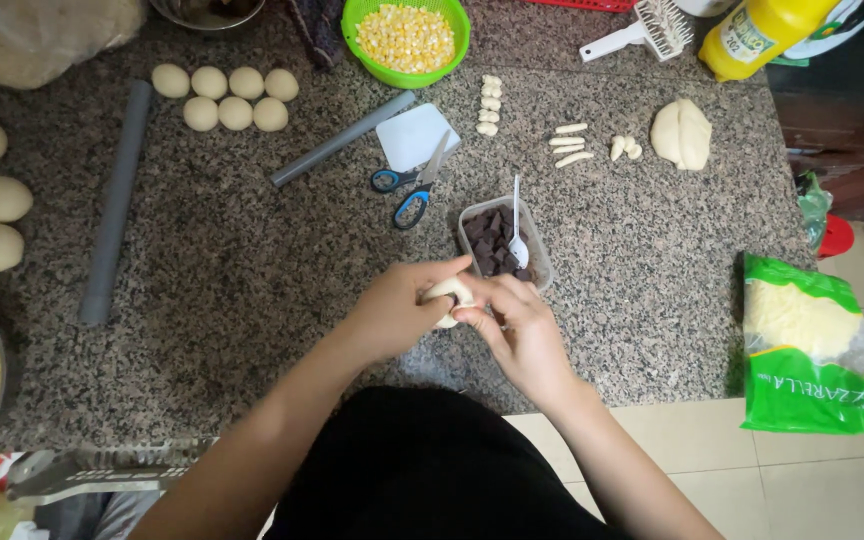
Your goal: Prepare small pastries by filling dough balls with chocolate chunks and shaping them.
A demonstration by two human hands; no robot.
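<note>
Granite, speckled grey and brown, makes up the countertop (252,270) I am looking down on, and near its front edge both hands meet over a small pale lump of dough (449,294). My left hand (397,310) cups the lump from the left, its fingers curled around it and the thumb stretched over the top. My right hand (522,335) comes in from the right with its fingertips (472,315) pressed together on the dough's lower side, pinching it; how much of the lump lies hidden in the palms I cannot quite tell.

Just beyond the hands stands a clear rectangular plastic tub of dark chocolate chunks (497,240) with a white plastic spoon (517,225) resting in it. Blue-handled scissors (407,185) lie just left of the tub, touching a white plastic scraper card (410,135). Farther back sits a green plastic colander of yellow corn kernels (407,40). Seven smooth dough balls (227,97) are grouped at the back left, beside a long grey plastic pipe (112,200). A green bag of shredded white cheese (807,345) lies on the tiled floor at the right.
</note>
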